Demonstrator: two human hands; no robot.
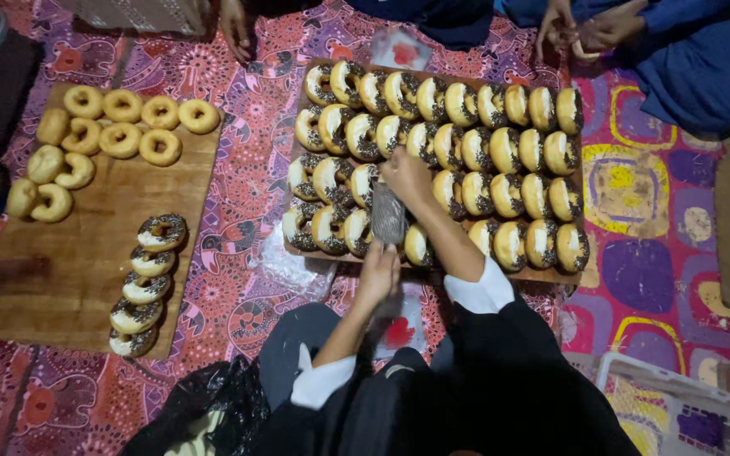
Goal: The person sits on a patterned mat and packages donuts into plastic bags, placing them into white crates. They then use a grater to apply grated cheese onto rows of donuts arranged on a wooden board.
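My left hand [378,272] grips the lower end of a small metal grater [388,214]. The grater is held upright over the near edge of a wooden board [551,275]. My right hand [407,175] is closed over the grater's upper end, and whatever lies under its fingers is hidden. The board is packed with rows of doughnuts [500,152] topped with white icing and dark sprinkles, all leaning on one another.
A second wooden board [61,262] at the left carries plain doughnuts [120,135] and a short row of topped ones [145,279]. Other people's hands [580,29] and blue clothing are at the far edge. A black plastic bag [213,405] and a white basket [678,405] lie near me.
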